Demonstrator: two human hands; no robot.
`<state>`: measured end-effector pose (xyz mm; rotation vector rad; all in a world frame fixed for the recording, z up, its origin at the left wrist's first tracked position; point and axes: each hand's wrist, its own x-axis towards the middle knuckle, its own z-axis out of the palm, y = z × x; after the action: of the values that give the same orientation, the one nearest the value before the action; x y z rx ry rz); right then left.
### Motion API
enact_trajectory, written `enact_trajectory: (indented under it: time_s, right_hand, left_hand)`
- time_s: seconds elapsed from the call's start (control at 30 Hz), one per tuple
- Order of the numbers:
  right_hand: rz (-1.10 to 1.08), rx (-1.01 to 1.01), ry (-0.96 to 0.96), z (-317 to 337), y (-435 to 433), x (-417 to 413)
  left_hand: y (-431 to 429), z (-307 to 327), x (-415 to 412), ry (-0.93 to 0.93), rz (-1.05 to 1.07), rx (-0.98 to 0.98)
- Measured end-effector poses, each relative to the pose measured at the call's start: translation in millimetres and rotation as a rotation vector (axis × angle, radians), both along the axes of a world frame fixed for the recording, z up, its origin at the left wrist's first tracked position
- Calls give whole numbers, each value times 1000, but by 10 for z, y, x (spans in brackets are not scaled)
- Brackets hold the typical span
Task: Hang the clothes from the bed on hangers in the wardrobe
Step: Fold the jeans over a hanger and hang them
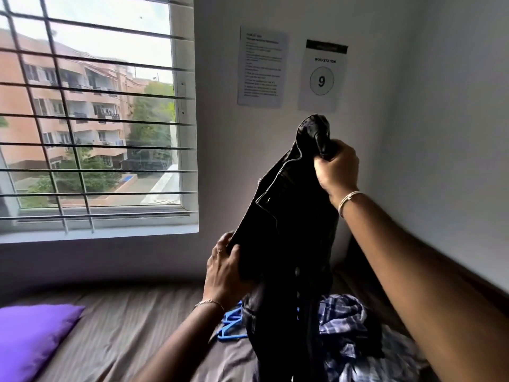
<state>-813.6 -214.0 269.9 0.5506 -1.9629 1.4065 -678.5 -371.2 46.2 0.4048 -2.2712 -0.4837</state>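
On the bed (132,326), open sheet runs from the purple pillow (33,334) at the left edge to the blue hangers (230,326) mid-bed. A held-up black garment (289,216) hangs over the middle. Crumpled checked clothes (344,318) crowd the right edge, near the wall (454,161).

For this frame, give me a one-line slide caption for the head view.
Both hands, left hand and right hand, hold a black garment up over the bed, blue hangers lying below.

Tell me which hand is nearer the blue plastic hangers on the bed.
Left. The left hand grips the side of the black garment just above the blue plastic hangers; the right hand grips its top, much higher and further right.
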Motion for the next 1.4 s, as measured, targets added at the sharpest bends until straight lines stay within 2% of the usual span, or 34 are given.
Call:
enact_trajectory:
  time_s: [0.1, 0.17, 0.33, 0.53, 0.73, 0.9, 0.97, 1.1, 1.23, 1.3, 1.4]
  right_hand:
    - [3, -28, 43, 125, 129, 11]
    - [-10, -45, 45, 196, 226, -1]
    - [-51, -62, 33, 285, 465, -42]
    - [32, -128, 45, 356, 853, -136]
    - [150, -175, 46, 388, 1300, -198]
    - [223, -257, 55, 420, 1424, -236]
    - [217, -264, 59, 437, 1454, -233]
    - [219, -263, 19, 433, 1549, -204]
    - [312, -305, -26, 408, 1634, -136]
    - [330, -317, -33, 407, 1639, -131]
    - [314, -345, -46, 399, 1616, -145]
  left_hand:
    - [-7, -80, 3, -120, 122, 57]
    - [9, -30, -43, -153, 131, 79]
    - [289, 242, -336, -122, 4, 20]
    - [430, 653, -668, -54, -190, 102]
    - [548, 1030, -712, -251, -278, -36]
    - [787, 870, -816, -477, -347, -118]
    - [876, 766, -882, -487, -374, -82]
    - [932, 742, -954, -351, -409, 35]
    - [936, 859, -948, -511, -435, -64]
    - [927, 869, -945, -606, -510, 10]
    - [891, 775, -946, -714, -648, 292]
